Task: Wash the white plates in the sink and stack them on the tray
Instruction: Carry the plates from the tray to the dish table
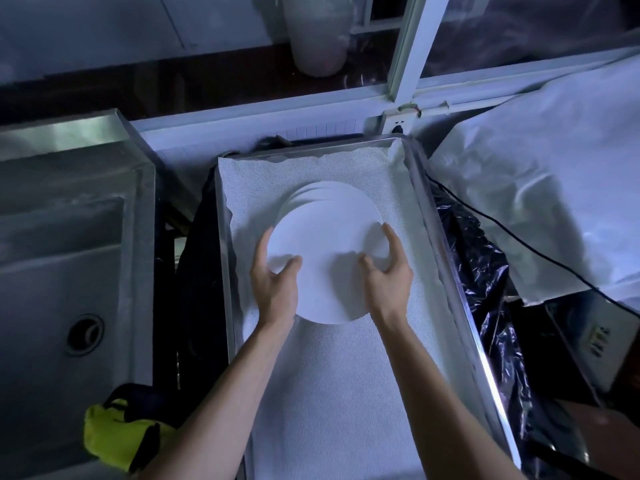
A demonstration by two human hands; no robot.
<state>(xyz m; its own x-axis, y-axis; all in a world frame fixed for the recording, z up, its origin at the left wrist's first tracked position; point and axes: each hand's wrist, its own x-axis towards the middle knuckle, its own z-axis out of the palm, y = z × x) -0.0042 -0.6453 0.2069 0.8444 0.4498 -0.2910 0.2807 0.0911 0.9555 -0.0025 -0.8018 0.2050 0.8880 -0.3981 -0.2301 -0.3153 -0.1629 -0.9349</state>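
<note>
Both hands, left hand (273,282) and right hand (388,275), grip the top white plate (325,265) over the plate stack (322,195) on the lined tray (446,237); sink (69,271) looks emptied, so washing seems nearly done.

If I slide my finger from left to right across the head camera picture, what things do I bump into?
Sink → yellow-green cloth → left hand → top plate → right hand → tray rim → black plastic → white sheet.

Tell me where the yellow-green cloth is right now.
In the head view the yellow-green cloth lies at the lower left, on the sink counter's near edge, just left of the left forearm and the tray.
</note>
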